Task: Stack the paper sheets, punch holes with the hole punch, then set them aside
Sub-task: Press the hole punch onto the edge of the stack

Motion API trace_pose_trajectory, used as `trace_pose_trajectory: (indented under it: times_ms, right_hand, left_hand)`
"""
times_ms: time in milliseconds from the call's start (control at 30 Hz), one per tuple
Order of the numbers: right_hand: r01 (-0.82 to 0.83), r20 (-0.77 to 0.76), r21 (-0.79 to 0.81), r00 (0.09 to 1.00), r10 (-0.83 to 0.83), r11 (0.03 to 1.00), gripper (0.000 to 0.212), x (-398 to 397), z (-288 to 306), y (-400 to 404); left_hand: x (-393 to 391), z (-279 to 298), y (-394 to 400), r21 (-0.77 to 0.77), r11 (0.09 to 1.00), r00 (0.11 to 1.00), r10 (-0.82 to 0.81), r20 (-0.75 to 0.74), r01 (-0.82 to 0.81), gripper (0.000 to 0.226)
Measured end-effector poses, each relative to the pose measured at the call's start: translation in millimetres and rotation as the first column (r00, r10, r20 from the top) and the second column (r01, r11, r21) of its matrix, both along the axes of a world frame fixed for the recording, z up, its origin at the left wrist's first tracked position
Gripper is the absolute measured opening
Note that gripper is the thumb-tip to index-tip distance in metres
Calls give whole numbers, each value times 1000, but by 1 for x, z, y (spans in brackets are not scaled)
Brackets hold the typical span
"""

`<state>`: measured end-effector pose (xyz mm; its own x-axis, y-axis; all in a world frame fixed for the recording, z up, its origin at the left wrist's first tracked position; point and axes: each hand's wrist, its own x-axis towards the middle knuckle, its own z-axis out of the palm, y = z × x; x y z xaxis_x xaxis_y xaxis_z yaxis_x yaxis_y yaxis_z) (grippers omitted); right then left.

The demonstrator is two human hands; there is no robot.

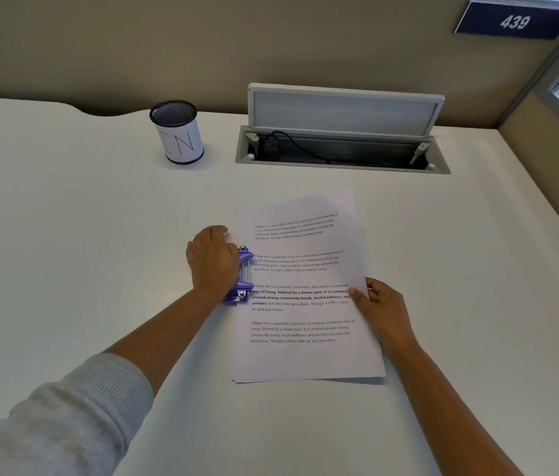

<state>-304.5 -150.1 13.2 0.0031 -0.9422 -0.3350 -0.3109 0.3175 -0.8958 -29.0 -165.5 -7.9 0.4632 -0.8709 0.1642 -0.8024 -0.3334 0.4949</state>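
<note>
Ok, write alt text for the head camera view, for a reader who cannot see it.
A person's left hand presses on a purple hole punch set on the left edge of a stack of printed white paper sheets, while the right hand pinches the stack's right edge. Farther back on the white desk stand a black mesh cup labelled "IN" and an open cable hatch.
</note>
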Motion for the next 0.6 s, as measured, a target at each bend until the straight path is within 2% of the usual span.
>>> trace_pose_trajectory:
  times_ms: [267, 600]
  right_hand:
    - [29, 31, 18, 999, -29, 999, 20, -1, -2, 0]
    - [22, 91, 30, 996, -25, 999, 16, -1, 3, -1]
  left_hand:
    - [2, -8, 1, 0, 1000, 994, -22, 109, 22, 26]
    - [-1, 4, 0, 29, 999, 999, -14, 41, 13, 35]
